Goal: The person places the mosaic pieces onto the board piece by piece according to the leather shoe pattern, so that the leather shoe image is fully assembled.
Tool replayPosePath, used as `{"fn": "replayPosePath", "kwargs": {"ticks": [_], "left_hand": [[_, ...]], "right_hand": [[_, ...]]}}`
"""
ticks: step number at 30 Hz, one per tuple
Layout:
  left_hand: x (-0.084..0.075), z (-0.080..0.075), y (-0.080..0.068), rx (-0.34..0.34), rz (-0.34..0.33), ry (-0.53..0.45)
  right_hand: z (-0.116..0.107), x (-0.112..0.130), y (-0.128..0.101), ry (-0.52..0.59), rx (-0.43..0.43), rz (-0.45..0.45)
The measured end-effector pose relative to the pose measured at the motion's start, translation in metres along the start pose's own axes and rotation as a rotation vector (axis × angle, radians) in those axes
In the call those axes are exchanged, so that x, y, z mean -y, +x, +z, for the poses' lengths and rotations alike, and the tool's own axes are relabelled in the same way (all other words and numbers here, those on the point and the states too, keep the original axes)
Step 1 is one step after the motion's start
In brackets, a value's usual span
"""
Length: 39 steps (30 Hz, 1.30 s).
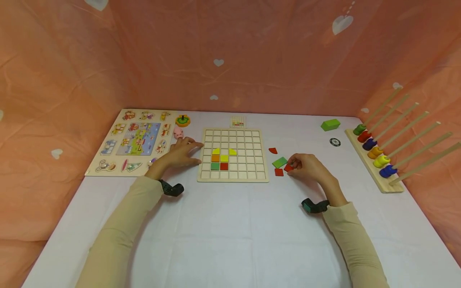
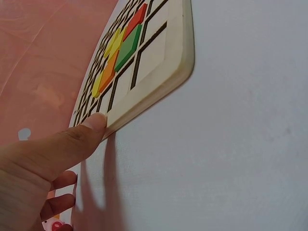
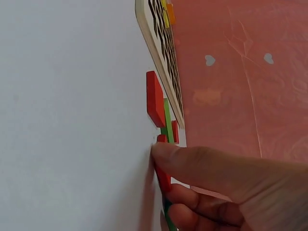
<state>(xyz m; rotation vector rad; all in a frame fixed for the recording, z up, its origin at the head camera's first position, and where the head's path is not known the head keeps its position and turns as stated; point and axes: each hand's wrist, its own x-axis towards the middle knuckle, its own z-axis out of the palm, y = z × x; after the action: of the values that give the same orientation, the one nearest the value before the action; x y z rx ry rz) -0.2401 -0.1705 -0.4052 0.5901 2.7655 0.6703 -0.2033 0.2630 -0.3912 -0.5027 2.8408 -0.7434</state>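
Note:
A wooden grid board (image 1: 248, 157) lies mid-table, with red (image 1: 224, 166), green (image 1: 215, 166), orange (image 1: 215, 158) and yellow (image 1: 224, 159) tiles in its left cells. My left hand (image 1: 181, 154) rests at the board's left edge, thumb tip (image 2: 96, 122) on the rim and fingers loosely extended. To the right of the board, my right hand (image 1: 309, 169) pinches a red tile (image 3: 164, 178) between thumb and fingers, low over the table. Beside it lie a flat green tile (image 1: 279, 162), a red square tile (image 1: 279, 172) and a red piece with a curved edge (image 1: 273, 151).
A picture puzzle board (image 1: 104, 151) lies left, beside a pink pig figure (image 1: 178, 133) and a green-orange round toy (image 1: 183, 121). Behind the grid stands a small pattern card (image 1: 238, 121). At right are a green block (image 1: 330, 125), a black-white disc (image 1: 335, 142) and a peg rack with rings (image 1: 392, 187).

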Motion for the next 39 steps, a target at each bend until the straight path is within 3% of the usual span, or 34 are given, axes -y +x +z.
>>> {"fn": "replayPosePath", "kwargs": {"ticks": [5,14,26,35,39], "left_hand": [[0.0,0.0,0.0,0.004,0.003,-0.001],[-0.002,0.0,0.001,0.006,0.008,0.01],[-0.002,-0.001,0.001,0.012,0.005,0.009],[-0.002,-0.001,0.001,0.006,-0.011,0.008],[-0.001,0.0,0.001,0.007,-0.012,0.011]], "right_hand": [[-0.002,0.003,0.001,0.026,-0.011,-0.035],[0.0,0.024,0.017,0.138,-0.069,-0.242],[0.031,0.065,0.054,0.299,-0.11,-0.439],[0.058,0.08,0.068,0.282,-0.038,-0.48],[0.065,0.087,0.071,0.282,0.04,-0.416]]}}
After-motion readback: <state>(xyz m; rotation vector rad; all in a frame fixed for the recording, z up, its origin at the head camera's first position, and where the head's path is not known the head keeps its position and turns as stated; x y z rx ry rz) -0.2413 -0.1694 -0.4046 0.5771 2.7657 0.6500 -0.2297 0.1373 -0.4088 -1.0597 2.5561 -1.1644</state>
